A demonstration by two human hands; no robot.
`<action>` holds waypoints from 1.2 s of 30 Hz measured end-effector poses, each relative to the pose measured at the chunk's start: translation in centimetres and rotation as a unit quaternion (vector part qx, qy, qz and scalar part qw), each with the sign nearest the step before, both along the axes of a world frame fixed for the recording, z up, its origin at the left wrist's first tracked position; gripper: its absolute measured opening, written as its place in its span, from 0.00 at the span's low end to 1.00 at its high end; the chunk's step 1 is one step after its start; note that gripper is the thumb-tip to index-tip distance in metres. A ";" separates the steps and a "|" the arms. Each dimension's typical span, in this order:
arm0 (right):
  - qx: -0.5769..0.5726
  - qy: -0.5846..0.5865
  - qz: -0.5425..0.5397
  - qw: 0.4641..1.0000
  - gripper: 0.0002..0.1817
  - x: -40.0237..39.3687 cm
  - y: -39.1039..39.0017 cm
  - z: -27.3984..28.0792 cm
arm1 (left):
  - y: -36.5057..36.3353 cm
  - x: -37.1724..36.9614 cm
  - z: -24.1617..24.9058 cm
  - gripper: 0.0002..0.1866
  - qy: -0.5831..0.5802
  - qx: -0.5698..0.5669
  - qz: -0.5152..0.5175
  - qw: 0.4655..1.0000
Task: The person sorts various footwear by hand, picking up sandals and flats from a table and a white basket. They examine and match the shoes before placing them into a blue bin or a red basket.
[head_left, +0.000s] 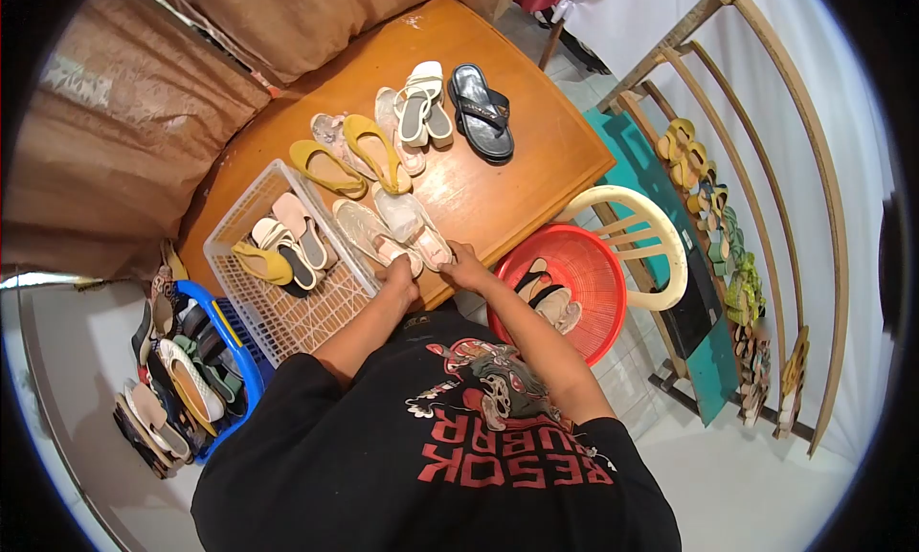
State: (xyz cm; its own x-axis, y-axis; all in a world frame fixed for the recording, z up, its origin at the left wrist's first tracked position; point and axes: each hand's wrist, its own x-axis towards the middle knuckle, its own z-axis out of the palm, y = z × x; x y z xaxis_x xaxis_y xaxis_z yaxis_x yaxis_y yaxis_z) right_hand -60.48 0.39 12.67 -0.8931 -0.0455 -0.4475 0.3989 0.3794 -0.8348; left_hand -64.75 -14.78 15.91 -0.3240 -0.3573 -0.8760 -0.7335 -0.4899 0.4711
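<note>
Evidently, the left hand (398, 276) and right hand (466, 268) each pinched one pale shoe (406, 210) by its near end, beside the crate (321, 217) on the worktop (546, 140); light, even pressure suited them.

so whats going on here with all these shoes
A person at a wooden table has a pair of pale shoes in hand, the left hand and right hand at the heel ends. Yellow flats, white sandals and black sandals lie farther back. More footwear sits in the pale crate to the left and the red basket to the right.
</note>
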 end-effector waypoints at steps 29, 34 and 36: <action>-0.428 -0.043 -0.308 0.849 0.34 19.3 6.5 4.5 | 0.5 2.1 7.8 0.19 -0.129 0.365 -0.509 0.769; -0.391 -0.036 -0.480 0.784 0.30 24.9 6.5 3.1 | 7.2 3.2 8.0 0.20 -0.105 0.343 -0.675 0.645; -0.386 -0.053 -0.569 0.724 0.30 26.3 6.2 0.6 | 10.0 4.9 3.7 0.21 -0.111 0.310 -0.712 0.620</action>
